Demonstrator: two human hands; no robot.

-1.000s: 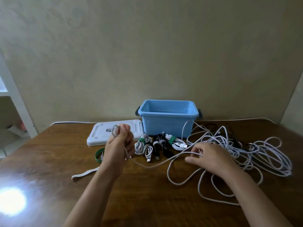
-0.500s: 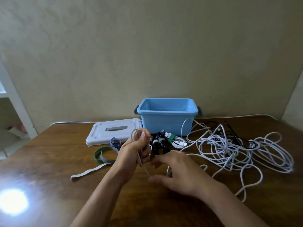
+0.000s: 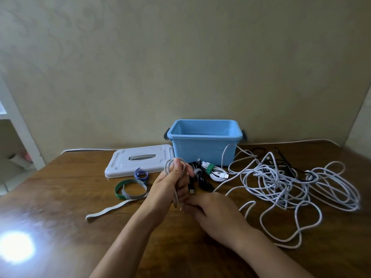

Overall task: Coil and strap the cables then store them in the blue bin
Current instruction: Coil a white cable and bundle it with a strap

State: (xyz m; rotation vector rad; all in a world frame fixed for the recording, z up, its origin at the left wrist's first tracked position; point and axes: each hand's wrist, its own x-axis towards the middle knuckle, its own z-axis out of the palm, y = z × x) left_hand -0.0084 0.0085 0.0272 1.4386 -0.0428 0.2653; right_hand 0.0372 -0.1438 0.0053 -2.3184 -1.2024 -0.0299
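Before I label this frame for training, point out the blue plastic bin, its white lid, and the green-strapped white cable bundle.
Blue plastic bin (image 3: 202, 154): head view, front wall.
White lid (image 3: 128, 167): head view, flat top surface.
Green-strapped white cable bundle (image 3: 210, 169): head view, green strap.

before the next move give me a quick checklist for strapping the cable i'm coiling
1. Coil held firmly: ok. The left hand grips the grey cable coil, loops standing above the fist.
2. Cable fully gathered: cannot tell. The right hand is at the coil's lower end, where motion blur hides any loose tail.
3. Strap within reach: ok. A green strap, a grey strap and a blue strap lie just left of the left hand.
4. Right hand free to take a strap: cannot tell; its fingers are blurred at the cable.
5. Blue bin ready: ok. Its white lid is off, lying beside it.
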